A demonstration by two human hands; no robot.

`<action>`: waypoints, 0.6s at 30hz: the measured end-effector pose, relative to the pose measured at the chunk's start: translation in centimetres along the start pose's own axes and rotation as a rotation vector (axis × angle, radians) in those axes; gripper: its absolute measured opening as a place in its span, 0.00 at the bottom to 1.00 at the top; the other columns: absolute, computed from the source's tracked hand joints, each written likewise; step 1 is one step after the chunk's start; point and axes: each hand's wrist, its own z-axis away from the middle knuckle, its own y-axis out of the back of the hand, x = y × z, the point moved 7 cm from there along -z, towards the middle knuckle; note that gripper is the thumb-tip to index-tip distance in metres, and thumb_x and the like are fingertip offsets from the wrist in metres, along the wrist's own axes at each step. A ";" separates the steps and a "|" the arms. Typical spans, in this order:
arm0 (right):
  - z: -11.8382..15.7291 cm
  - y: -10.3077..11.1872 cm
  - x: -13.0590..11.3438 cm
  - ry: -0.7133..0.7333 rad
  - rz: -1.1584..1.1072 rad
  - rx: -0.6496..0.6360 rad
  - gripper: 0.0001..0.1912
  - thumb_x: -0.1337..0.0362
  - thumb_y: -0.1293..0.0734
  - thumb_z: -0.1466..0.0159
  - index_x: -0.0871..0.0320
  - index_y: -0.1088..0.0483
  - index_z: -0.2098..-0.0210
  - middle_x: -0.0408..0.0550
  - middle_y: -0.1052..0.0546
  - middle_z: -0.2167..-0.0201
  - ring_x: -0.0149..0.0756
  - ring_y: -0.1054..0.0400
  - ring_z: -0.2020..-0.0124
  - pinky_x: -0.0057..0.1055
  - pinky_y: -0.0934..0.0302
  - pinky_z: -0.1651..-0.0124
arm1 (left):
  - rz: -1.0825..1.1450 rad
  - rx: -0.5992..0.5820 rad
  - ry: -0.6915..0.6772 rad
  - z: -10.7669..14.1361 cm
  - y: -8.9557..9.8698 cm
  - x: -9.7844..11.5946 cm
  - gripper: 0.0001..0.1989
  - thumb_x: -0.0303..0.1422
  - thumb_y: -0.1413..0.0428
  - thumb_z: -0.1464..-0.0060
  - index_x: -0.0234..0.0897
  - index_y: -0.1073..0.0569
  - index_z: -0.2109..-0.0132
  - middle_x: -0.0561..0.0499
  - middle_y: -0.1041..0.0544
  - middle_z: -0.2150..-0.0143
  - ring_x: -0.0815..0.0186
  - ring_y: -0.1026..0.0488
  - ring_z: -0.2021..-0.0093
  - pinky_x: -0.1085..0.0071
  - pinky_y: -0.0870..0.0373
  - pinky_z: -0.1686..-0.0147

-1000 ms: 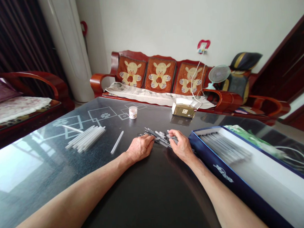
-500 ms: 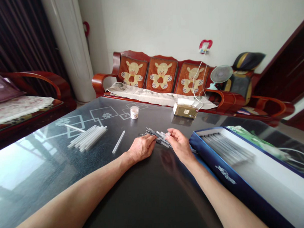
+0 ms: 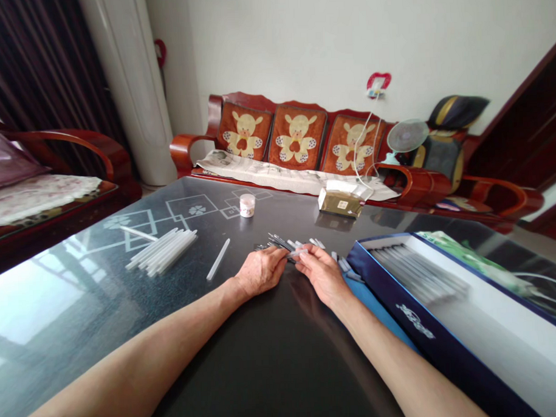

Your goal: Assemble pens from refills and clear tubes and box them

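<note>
Near the middle of the frame, the two hands work close together over the dark tabletop (image 3: 269,349), their fingertips almost meeting. The right hand (image 3: 320,271) is narrowed to a pinch, thumb and fingers around a small pale piece (image 3: 298,252). The left hand (image 3: 262,272) lies just left of it with fingers curled and close together; its fingertips are hidden, so whether it grips anything cannot be told.

Just beyond both hands is a loose pile of thin dark rods (image 3: 279,239), partly covered by the fingers. A few short whitish pieces (image 3: 316,243) show behind the right hand, and several small grey pieces (image 3: 346,268) lie between that hand and the box at right.

That navy box (image 3: 415,321) runs from right of centre to the lower right corner, open, with pale lettering on its near side. Inside its far end, slender grey sticks (image 3: 414,273) lie side by side in a row. A flat blue surface (image 3: 382,312) shows along its near edge, next to the right forearm.

Left of centre, a single white tube (image 3: 218,259) lies slanted, near the left hand but apart from it. Farther left, a stack of white tubes (image 3: 163,252) lies roughly parallel, with another tube (image 3: 137,232) at a different angle behind it. A small cup (image 3: 247,206) stands upright above centre, and a tissue box (image 3: 340,204) sits right of it.
</note>
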 end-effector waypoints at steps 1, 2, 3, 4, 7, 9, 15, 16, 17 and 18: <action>0.1 -0.2 0.1 0.008 0.030 -0.012 0.18 0.59 0.24 0.54 0.56 0.30 0.67 0.43 0.22 0.66 0.32 0.26 0.65 0.27 0.35 0.64 | 0.005 -0.006 -0.003 0.0 0.0 0.0 0.13 0.32 0.55 0.37 0.34 0.29 0.53 0.47 0.25 0.64 0.64 0.25 0.65 0.70 0.28 0.64; 0.1 -0.3 0.1 0.018 0.061 -0.020 0.18 0.58 0.24 0.53 0.56 0.31 0.67 0.43 0.22 0.65 0.33 0.26 0.65 0.27 0.35 0.64 | 0.014 -0.010 -0.008 0.0 0.0 0.1 0.12 0.31 0.55 0.37 0.34 0.28 0.54 0.47 0.25 0.64 0.65 0.25 0.65 0.71 0.28 0.64; 0.2 -0.4 0.1 0.031 0.092 -0.022 0.17 0.58 0.25 0.53 0.56 0.31 0.66 0.44 0.22 0.65 0.33 0.26 0.65 0.27 0.35 0.65 | 0.024 -0.011 -0.013 0.0 -0.1 0.1 0.12 0.31 0.55 0.37 0.35 0.28 0.55 0.47 0.25 0.65 0.65 0.26 0.65 0.71 0.28 0.64; 0.2 -0.4 0.0 0.048 0.125 -0.020 0.17 0.57 0.26 0.52 0.56 0.31 0.66 0.44 0.22 0.65 0.33 0.26 0.65 0.28 0.35 0.65 | 0.037 -0.009 -0.019 0.0 0.0 0.1 0.11 0.31 0.55 0.37 0.35 0.28 0.55 0.47 0.25 0.64 0.65 0.26 0.65 0.71 0.28 0.64; 0.2 -0.3 -0.3 0.093 0.231 -0.024 0.18 0.56 0.27 0.50 0.56 0.28 0.62 0.44 0.22 0.66 0.34 0.26 0.64 0.29 0.33 0.64 | 0.053 0.005 -0.025 0.0 0.0 0.0 0.11 0.31 0.54 0.38 0.35 0.28 0.58 0.47 0.26 0.64 0.66 0.26 0.65 0.72 0.28 0.63; 0.2 -0.2 -0.4 0.106 0.283 -0.030 0.17 0.56 0.27 0.50 0.56 0.27 0.62 0.44 0.22 0.69 0.35 0.26 0.65 0.30 0.32 0.63 | 0.034 -0.012 -0.019 0.0 -0.2 -0.1 0.12 0.31 0.54 0.37 0.34 0.27 0.63 0.47 0.27 0.66 0.67 0.27 0.67 0.72 0.29 0.64; 0.4 0.0 0.0 0.040 0.242 -0.004 0.16 0.57 0.25 0.53 0.59 0.26 0.67 0.42 0.23 0.76 0.32 0.28 0.73 0.29 0.31 0.68 | -0.035 -0.066 -0.043 0.0 -0.6 -0.1 0.16 0.32 0.56 0.36 0.34 0.30 0.69 0.48 0.30 0.71 0.68 0.30 0.71 0.72 0.31 0.69; 0.5 0.0 0.1 0.018 0.223 0.002 0.16 0.58 0.24 0.54 0.59 0.26 0.68 0.42 0.23 0.77 0.31 0.28 0.74 0.29 0.31 0.69 | -0.046 -0.065 -0.053 0.1 -0.5 0.0 0.16 0.32 0.57 0.36 0.34 0.30 0.69 0.48 0.30 0.71 0.68 0.30 0.72 0.73 0.31 0.69; 0.6 -0.1 0.2 -0.005 0.202 0.007 0.16 0.59 0.24 0.54 0.59 0.26 0.68 0.42 0.23 0.77 0.30 0.29 0.75 0.28 0.32 0.70 | -0.059 -0.064 -0.063 0.1 -0.5 0.0 0.16 0.32 0.57 0.36 0.34 0.30 0.69 0.48 0.30 0.70 0.68 0.31 0.72 0.73 0.31 0.69; 0.7 -0.1 0.2 -0.027 0.182 0.009 0.16 0.60 0.24 0.55 0.60 0.26 0.68 0.43 0.24 0.77 0.30 0.29 0.76 0.28 0.32 0.70 | -0.075 -0.062 -0.073 0.2 -0.5 0.1 0.16 0.33 0.57 0.35 0.34 0.30 0.68 0.48 0.30 0.70 0.68 0.31 0.72 0.73 0.31 0.70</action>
